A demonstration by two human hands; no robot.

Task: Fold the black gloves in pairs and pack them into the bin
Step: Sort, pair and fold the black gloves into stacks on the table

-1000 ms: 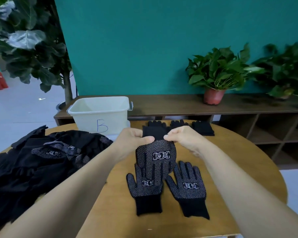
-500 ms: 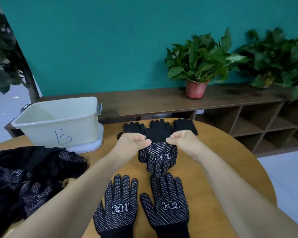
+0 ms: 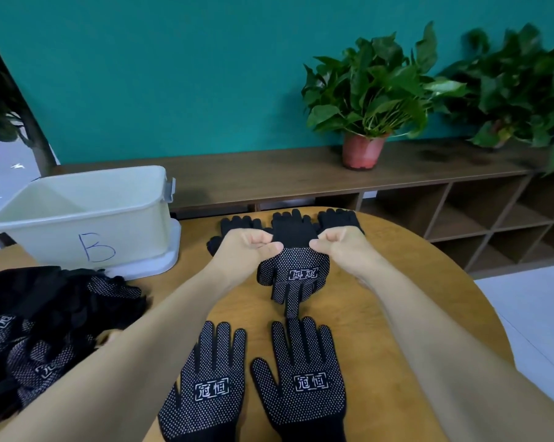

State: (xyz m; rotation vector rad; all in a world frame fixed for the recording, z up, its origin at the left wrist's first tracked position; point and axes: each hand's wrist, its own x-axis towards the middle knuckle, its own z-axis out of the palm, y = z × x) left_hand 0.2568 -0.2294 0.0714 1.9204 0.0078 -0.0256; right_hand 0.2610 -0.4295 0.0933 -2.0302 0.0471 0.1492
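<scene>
Over the middle of the tabletop (image 3: 396, 282), the left hand (image 3: 248, 247) and right hand (image 3: 339, 247) are each pinching the dotted black glove (image 3: 293, 275) by its cuff, likely squaring its fold. The bin (image 3: 87, 218) marked B is sitting open at far left.

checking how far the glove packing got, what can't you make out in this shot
Head view only:
Bin floor: hidden by its near wall, so packed gloves cannot be told.
Held glove: left hand and right hand cover its cuff; single or pair unclear.
Far gloves: mostly behind the hands, count unsure.
Two flat gloves: cuffs cut by the bottom edge.
Glove pile: cut by the left edge.
</scene>
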